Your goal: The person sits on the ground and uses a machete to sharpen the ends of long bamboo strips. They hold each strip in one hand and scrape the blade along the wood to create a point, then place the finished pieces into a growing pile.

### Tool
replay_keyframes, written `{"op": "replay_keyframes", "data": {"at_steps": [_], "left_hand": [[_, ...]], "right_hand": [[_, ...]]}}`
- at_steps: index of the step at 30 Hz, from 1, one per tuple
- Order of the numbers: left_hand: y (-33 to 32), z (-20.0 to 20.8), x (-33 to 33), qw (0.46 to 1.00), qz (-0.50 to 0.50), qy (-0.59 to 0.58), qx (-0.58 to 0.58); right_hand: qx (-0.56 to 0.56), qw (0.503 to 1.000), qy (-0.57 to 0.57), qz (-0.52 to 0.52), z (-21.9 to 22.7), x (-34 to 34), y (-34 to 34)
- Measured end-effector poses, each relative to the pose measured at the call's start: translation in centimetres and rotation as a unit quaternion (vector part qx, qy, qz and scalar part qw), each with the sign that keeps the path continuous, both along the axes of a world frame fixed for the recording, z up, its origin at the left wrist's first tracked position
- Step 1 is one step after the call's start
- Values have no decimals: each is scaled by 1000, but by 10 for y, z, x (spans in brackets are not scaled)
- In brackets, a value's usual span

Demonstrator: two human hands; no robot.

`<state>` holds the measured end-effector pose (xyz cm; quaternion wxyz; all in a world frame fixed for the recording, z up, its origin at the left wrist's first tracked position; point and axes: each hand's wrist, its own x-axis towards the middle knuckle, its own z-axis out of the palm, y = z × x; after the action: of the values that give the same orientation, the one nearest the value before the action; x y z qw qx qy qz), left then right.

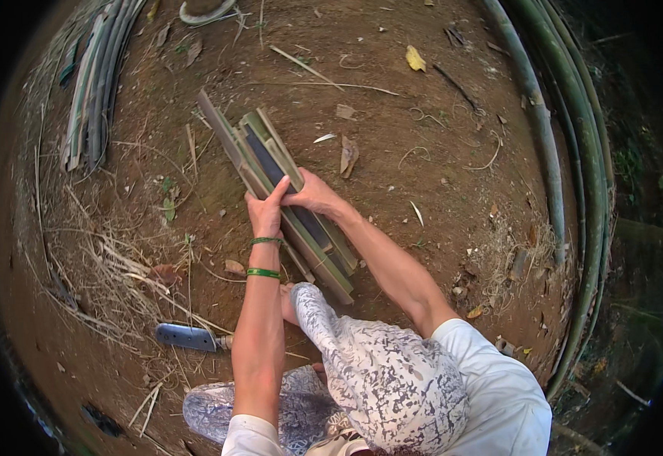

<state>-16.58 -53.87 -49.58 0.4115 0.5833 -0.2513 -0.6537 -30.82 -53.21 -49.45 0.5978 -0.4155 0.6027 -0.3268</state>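
A bundle of split bamboo strips [330, 271] slants over the dirt in front of me, its far end toward the left and its near end by my foot. Some strips are green, some pale, and a few dark. My left hand [264, 211] is closed on the bundle's left side, near its middle. On the opposite side, my right hand [312, 193] grips the same strips, with its fingers partly hidden. The two hands nearly meet. A broad-bladed cleaver [186, 337] lies flat on the soil left of my left forearm, its handle toward me.
Another stack of bamboo strips [92, 95] rests at the far left. Long green bamboo poles [591, 152] curve along the right side. Thin shavings [123, 277] litter the ground on the left. A pale ring-shaped thing [204, 17] shows at the top edge, partly cut off.
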Motion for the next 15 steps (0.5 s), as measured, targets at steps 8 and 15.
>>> {"op": "replay_keyframes", "data": {"at_steps": [8, 15], "left_hand": [[10, 49, 4, 994, -9, 83, -72], [-15, 145, 12, 961, -24, 76, -265]], "right_hand": [[-57, 995, -77, 15, 34, 3, 12], [-227, 974, -21, 3, 131, 17, -15]]}}
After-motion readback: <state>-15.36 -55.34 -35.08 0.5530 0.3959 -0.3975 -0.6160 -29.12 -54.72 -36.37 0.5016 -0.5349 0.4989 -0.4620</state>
